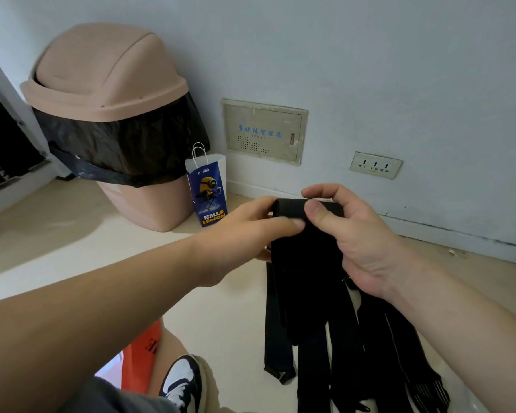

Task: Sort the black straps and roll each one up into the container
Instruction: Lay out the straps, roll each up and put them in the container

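Both hands hold up a bunch of black straps [306, 275] in front of me. My left hand [251, 228] grips the folded top of the bunch from the left, thumb across the front. My right hand [349, 228] pinches the same top edge from the right with thumb and forefinger. Several strap tails [334, 353] hang down toward the floor; one ends in a metal buckle [280, 375]. Whether a container for the straps is in view, I cannot tell.
A pink swing-lid bin [108, 84] with a black liner stands at the back left, a blue paper bag [209, 195] beside it. A wall panel [264, 131] and socket [376, 168] sit low on the wall. An orange bag [143, 362] and my shoe [182, 383] are below.
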A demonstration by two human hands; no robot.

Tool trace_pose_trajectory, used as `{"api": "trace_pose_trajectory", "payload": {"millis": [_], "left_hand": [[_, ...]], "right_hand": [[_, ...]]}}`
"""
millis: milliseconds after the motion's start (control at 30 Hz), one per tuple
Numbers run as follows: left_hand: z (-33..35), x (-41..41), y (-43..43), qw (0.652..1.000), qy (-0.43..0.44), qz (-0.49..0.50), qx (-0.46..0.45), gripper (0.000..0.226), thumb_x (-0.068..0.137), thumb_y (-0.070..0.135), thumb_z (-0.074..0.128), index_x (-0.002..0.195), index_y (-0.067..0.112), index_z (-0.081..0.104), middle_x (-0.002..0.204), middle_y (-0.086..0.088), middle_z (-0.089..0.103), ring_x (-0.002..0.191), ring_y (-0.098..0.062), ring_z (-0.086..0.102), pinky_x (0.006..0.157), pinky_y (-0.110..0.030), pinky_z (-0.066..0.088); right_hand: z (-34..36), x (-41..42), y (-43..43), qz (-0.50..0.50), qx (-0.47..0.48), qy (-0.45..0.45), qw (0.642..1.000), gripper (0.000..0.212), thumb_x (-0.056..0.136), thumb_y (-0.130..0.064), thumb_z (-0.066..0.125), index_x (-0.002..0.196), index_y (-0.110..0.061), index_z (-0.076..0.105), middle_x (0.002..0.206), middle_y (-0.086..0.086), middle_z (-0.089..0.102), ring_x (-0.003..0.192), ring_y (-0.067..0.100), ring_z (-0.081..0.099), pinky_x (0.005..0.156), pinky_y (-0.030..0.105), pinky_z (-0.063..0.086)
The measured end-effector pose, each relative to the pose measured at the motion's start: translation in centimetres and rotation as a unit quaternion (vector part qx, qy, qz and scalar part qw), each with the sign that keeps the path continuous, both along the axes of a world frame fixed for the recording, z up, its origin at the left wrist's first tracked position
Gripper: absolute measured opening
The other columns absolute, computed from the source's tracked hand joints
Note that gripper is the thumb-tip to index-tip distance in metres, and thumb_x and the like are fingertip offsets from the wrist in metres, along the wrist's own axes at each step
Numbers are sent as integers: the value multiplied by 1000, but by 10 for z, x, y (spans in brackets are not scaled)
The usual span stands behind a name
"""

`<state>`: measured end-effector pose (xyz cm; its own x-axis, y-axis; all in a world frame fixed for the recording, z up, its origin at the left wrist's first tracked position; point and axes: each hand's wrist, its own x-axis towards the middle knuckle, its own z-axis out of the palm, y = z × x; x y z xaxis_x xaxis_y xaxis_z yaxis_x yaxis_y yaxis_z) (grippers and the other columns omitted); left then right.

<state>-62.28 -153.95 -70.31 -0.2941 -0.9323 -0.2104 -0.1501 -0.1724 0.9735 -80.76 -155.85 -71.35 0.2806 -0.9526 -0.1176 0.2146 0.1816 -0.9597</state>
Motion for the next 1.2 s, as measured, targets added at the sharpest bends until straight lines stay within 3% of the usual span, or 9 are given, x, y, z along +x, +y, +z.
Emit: {"api": "trace_pose_trajectory", "payload": {"millis": [133, 233, 333, 533, 667, 900, 1000, 1133, 1200], "left_hand": [[-3, -17, 3, 997, -53, 53, -7, 38, 105, 51, 51, 126, 21, 62, 113, -5, 74, 105, -20, 73, 98, -43, 60], [-1, -25, 5, 995, -64, 72, -16, 35, 107, 48, 48, 126, 21, 58, 109, 0, 72, 97, -11, 70, 80, -26, 57], [2, -31, 7, 993, -70, 97, -19, 35, 108, 50, 44, 126, 21, 55, 104, 2, 67, 90, -8, 64, 70, -22, 48], [1, -37, 13, 991, -64, 113, -18, 40, 107, 55, 41, 124, 21, 53, 99, 1, 65, 86, -9, 63, 70, -26, 48], [3, -35, 16, 991, -80, 100, -42, 36, 106, 53, 43, 121, 21, 50, 94, 5, 62, 75, 0, 59, 58, -12, 48], [4, -20, 15, 986, -139, 57, -66, 26, 107, 41, 52, 124, 23, 51, 108, -5, 69, 98, -14, 69, 85, -31, 57], [4, -12, 11, 982, -127, 57, -128, 21, 105, 32, 58, 126, 27, 55, 108, -1, 71, 102, -16, 71, 95, -43, 59], [4, -5, 8, 974, -130, 47, -179, 28, 106, 20, 59, 132, 27, 54, 112, 3, 68, 104, -10, 68, 95, -38, 59], [3, -3, 6, 970, -134, 45, -197, 31, 105, 18, 60, 133, 29, 54, 112, 7, 67, 102, -6, 67, 93, -35, 60]], "right_hand": [[-1, 0, 1, -3, -18, 16, 1000, 27, 99, -1, 66, 115, -23, 70, 103, 14, 67, 81, 22, 72, 69, 33, 64], [0, -1, -1, -17, -5, 1, 1000, 36, 97, 6, 64, 118, -23, 71, 105, 12, 66, 79, 19, 74, 66, 29, 61], [0, 0, -3, -13, 13, -23, 1000, 38, 97, 6, 62, 121, -21, 70, 111, 8, 70, 86, 20, 75, 70, 31, 62], [2, 1, -2, -17, 17, -14, 1000, 42, 100, 0, 57, 126, -29, 71, 134, -11, 70, 105, 13, 76, 80, 31, 60], [7, -2, -1, 4, 32, -49, 998, 42, 101, -4, 52, 127, -29, 73, 136, -12, 70, 113, 11, 75, 88, 32, 58], [7, 0, -1, 26, 71, -50, 996, 32, 107, -31, 49, 131, -27, 70, 135, 0, 69, 113, 22, 75, 86, 38, 62], [6, 2, -1, 51, 81, -30, 995, 36, 108, -45, 47, 125, -23, 69, 115, 5, 77, 95, 20, 78, 77, 37, 64], [-2, 0, -4, 103, 59, 73, 990, 62, 104, -69, 36, 130, -28, 74, 126, 7, 77, 118, 26, 74, 109, 50, 53], [-4, -2, -5, 117, 49, 93, 988, 65, 100, -76, 33, 131, -33, 72, 127, 5, 77, 120, 25, 73, 113, 54, 49]]}}
